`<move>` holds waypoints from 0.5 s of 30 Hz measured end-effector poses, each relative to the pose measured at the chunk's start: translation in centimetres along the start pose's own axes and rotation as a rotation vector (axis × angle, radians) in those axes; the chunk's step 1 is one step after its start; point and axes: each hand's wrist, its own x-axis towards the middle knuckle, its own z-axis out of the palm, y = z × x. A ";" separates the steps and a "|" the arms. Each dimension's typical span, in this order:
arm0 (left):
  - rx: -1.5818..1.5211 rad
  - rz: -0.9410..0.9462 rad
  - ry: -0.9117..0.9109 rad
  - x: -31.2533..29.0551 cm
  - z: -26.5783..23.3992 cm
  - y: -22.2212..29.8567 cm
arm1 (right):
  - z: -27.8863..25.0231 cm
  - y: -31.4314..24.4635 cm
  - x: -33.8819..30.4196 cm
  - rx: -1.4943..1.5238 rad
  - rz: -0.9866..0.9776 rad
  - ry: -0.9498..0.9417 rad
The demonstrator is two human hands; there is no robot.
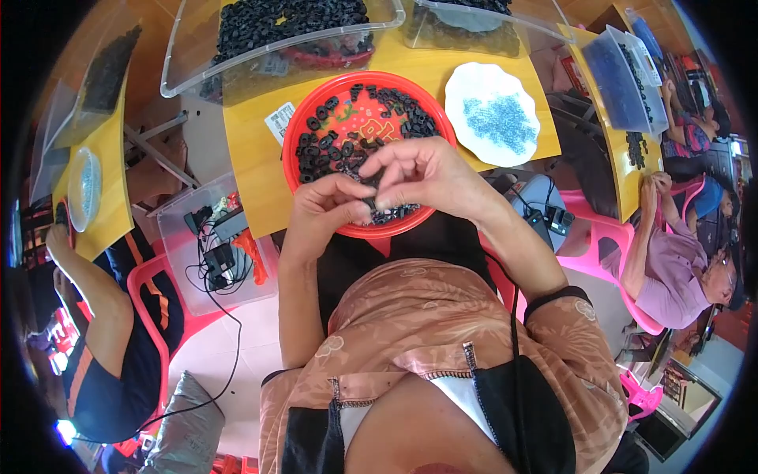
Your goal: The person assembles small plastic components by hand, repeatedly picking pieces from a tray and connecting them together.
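Both my hands meet over the near part of a round red tray (294, 130) on the yellow table. My left hand (335, 207) has thumb and fingertips pinched on a small dark piece (369, 203). Close against it, my right hand (418, 178) is pinched too, its fingertips at the same spot; what it grips is too small to make out. Small black plastic parts (320, 118) lie round the tray's left and far sides, with smaller shiny pieces (395, 213) near its front. To the right sits a white scalloped plate (458, 83) of tiny bluish clear pieces (499, 122).
Clear plastic bins full of black parts (284, 24) stand along the table's far edge. A label (279, 122) lies left of the tray. Below left, a clear box (237, 276) holds cables and adapters. Other people sit at yellow tables (110, 182) on both sides.
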 end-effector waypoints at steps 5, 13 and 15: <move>-0.065 -0.059 -0.087 0.2 0.7 -0.9 | 0.1 1.1 -1.2 0.107 0.014 -0.003; -0.167 0.076 0.162 0.9 0.9 -0.2 | -1.6 0.7 1.7 -0.403 -0.069 0.169; -0.128 0.105 0.171 0.9 0.2 -0.1 | -2.1 1.6 3.8 -0.531 -0.134 0.287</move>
